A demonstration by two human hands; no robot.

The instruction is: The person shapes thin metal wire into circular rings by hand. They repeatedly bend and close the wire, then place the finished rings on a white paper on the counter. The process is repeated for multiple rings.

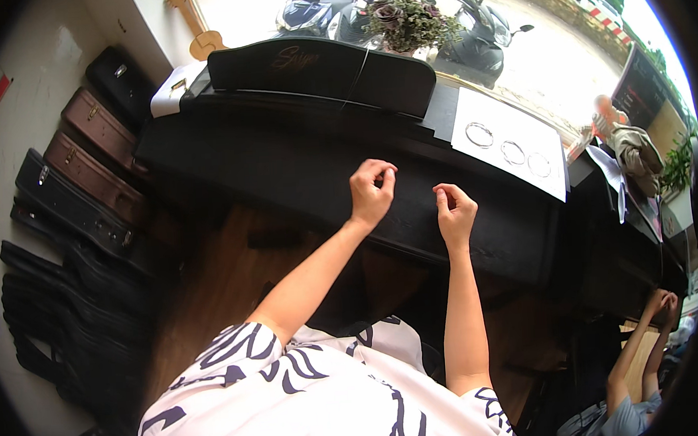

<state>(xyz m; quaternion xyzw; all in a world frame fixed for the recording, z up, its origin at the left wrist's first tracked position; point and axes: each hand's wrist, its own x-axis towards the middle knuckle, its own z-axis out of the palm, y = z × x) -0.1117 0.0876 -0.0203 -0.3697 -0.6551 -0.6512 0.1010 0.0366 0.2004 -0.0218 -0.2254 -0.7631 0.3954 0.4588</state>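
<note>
My left hand (374, 191) is raised above the closed black lid of a piano (281, 158), its fingers curled and the thumb pressed to the fingertips. A little to the right and nearer to me, my right hand (456, 211) makes a similar pinch. A gap separates the two hands. Whatever lies between the fingertips, if anything, is too small to make out. To the right of my hands, a white sheet (519, 128) rests on the piano and bears three thin dark rings; I cannot tell whether they are objects or drawings.
A black music rest (316, 76) stands along the piano's back, with a potted plant (409, 26) behind it. Instrument cases (91, 122) lean at the left wall. At the lower right, another person's hands (664, 304) are raised together. Motorbikes (478, 38) stand outside the window.
</note>
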